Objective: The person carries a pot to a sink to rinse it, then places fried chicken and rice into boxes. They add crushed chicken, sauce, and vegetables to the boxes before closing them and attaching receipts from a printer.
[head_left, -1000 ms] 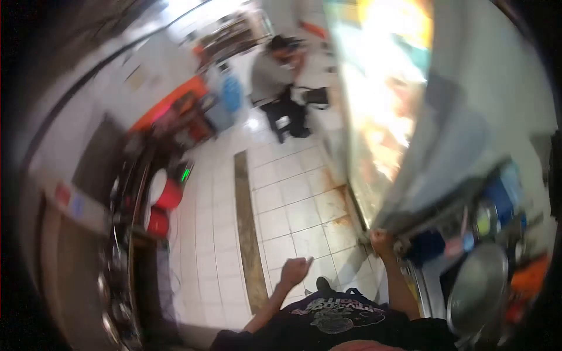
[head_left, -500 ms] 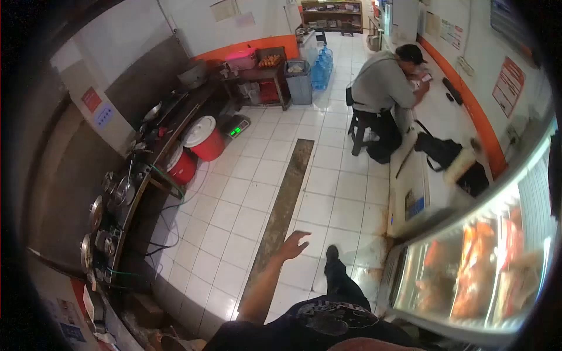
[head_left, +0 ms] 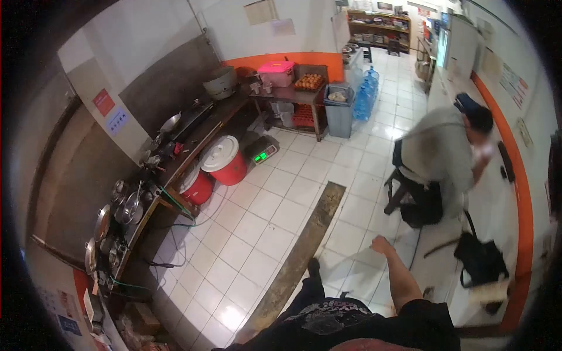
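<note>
Your right hand (head_left: 381,244) is hanging loose, seemingly holding nothing, right of the floor strip (head_left: 319,225)!
The counter (head_left: 496,202) is running farther right; keeping your elbow tucked should be helping. Your left hand's hiding, grip unknowable.

The white-tiled floor (head_left: 254,219) bears a lit scale (head_left: 264,153), red lidded buckets (head_left: 228,171) and blue water bottles (head_left: 363,102)

Floor tiles (head_left: 231,241) smooth, glossy; floor strip (head_left: 300,251) rough, matt; water jugs (head_left: 364,98) plastic; pan (head_left: 132,209) shiny metal.

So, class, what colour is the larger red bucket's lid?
White; the lid shows in the head view.
</note>
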The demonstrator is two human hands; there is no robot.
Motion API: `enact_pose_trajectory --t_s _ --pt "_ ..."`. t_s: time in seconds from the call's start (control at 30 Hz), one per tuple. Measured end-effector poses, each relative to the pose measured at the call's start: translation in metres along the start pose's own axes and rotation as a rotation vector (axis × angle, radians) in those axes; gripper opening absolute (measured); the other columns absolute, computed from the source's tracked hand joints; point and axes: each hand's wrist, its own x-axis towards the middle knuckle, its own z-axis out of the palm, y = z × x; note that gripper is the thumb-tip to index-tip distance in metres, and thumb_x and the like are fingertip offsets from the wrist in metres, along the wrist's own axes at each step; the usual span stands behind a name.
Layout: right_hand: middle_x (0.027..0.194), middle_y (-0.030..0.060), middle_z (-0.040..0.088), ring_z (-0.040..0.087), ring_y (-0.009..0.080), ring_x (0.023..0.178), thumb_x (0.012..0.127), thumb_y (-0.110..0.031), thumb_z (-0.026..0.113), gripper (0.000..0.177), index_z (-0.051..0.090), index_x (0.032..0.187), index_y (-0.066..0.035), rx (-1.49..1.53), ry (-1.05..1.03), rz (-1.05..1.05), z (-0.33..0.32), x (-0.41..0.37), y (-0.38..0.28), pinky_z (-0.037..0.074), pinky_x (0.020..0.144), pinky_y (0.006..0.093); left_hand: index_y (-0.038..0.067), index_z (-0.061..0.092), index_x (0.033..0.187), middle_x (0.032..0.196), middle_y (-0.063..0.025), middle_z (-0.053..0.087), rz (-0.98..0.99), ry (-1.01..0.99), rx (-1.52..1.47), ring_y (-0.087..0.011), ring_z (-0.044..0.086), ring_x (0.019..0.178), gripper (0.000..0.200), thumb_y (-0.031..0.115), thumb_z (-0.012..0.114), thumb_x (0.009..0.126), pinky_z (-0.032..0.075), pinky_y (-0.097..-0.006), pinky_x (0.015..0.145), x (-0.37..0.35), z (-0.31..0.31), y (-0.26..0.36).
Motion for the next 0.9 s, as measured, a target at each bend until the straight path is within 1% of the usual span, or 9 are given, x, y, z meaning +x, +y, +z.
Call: enact_pose_trajectory --t_s 0.1,0.17,0.27,0.37,0.47,0.5,0.63,0.8,0.9 --pt "0.081 0.0165 0.066 0.066 0.0334 0.081 0.082 -0.020 0.056 0.019 0.070 0.077 -0.008 -0.171 -0.086 -0.243 -0.050 0.102 0.052 0.052 0.072 0.0447 0.007 0.067 0.096 0.086 -0.0114 0.068 0.009 -0.026 0.051 -0.0228 0.064 0.078 0.027 0.028 0.066 0.080 0.051 -0.0405 0.066 0.055 0.036 0.050" --pt "0.080 0.0153 0.067 0.066 0.0328 0.078 0.078 -0.018 0.059 0.013 0.068 0.075 -0.009 0.108 0.313 0.074 -0.045 0.163 0.063 0.052 0.069 0.0435 0.006 0.068 0.095 0.086 -0.0118 0.068 0.100 -0.046 0.130 -0.0236 0.063 0.076 0.026 0.028 0.064 0.081 0.051 -0.0413 0.064 0.108 0.048 0.107" --pt "0.079 0.0152 0.067 0.065 0.0335 0.078 0.072 -0.016 0.064 0.009 0.067 0.073 -0.007 0.550 0.240 0.173 -0.077 0.192 0.054 0.052 0.067 0.0435 0.006 0.068 0.093 0.087 -0.0123 0.068 0.191 -0.114 0.238 -0.0249 0.063 0.073 0.026 0.028 0.062 0.082 0.050 -0.0426 0.062 0.221 0.041 0.225" --pt "0.077 0.0150 0.069 0.067 0.0314 0.076 0.068 -0.014 0.067 0.010 0.068 0.073 -0.005 0.643 0.177 0.032 -0.115 0.211 0.079 0.054 0.067 0.0420 0.006 0.069 0.091 0.087 -0.0129 0.068 0.107 -0.183 0.490 -0.0261 0.062 0.070 0.026 0.029 0.060 0.083 0.050 -0.0439 0.059 0.374 0.036 0.423" --pt "0.085 0.0153 0.071 0.068 0.0309 0.084 0.067 -0.011 0.068 0.016 0.073 0.081 -0.005 0.786 0.015 0.365 -0.145 0.231 0.125 0.054 0.080 0.0408 0.007 0.064 0.120 0.121 -0.0212 0.063 0.511 0.043 0.684 -0.0353 0.055 0.120 0.046 0.038 0.061 0.086 0.044 -0.0427 0.102 0.397 0.042 0.666" --pt "0.082 0.0144 0.071 0.069 0.0301 0.080 0.066 -0.012 0.070 0.014 0.073 0.078 -0.005 0.799 0.060 0.345 -0.150 0.238 0.146 0.055 0.077 0.0402 0.005 0.061 0.124 0.106 -0.0166 0.069 0.583 0.100 0.650 -0.0263 0.066 0.096 0.045 0.031 0.062 0.087 0.052 -0.0369 0.085 0.433 0.048 0.722" --pt "0.081 0.0136 0.072 0.069 0.0272 0.074 0.062 -0.021 0.080 0.025 0.073 0.080 -0.004 0.863 -0.009 0.380 -0.135 0.293 0.237 0.055 0.069 0.0377 0.004 0.061 0.119 0.103 -0.0139 0.069 0.744 0.037 0.441 -0.0224 0.068 0.093 0.037 0.026 0.062 0.088 0.054 -0.0343 0.081 0.458 0.094 0.926" --pt "0.077 0.0112 0.072 0.069 0.0247 0.069 0.073 -0.029 0.077 0.026 0.073 0.079 -0.004 1.028 0.042 0.367 -0.196 0.358 0.343 0.054 0.063 0.0372 0.006 0.061 0.116 0.096 -0.0093 0.069 0.545 -0.210 0.166 -0.0176 0.067 0.082 0.033 0.011 0.065 0.085 0.053 -0.0313 0.060 0.539 0.139 0.995" --pt "0.071 0.0098 0.071 0.069 0.0197 0.062 0.083 -0.028 0.069 0.027 0.073 0.083 -0.002 1.204 -0.119 0.402 -0.270 0.396 0.432 0.055 0.060 0.0337 0.010 0.059 0.122 0.107 -0.0082 0.069 0.170 -0.380 0.298 -0.0205 0.067 0.089 0.040 0.032 0.066 0.089 0.054 -0.0369 0.075 0.559 0.134 0.997"
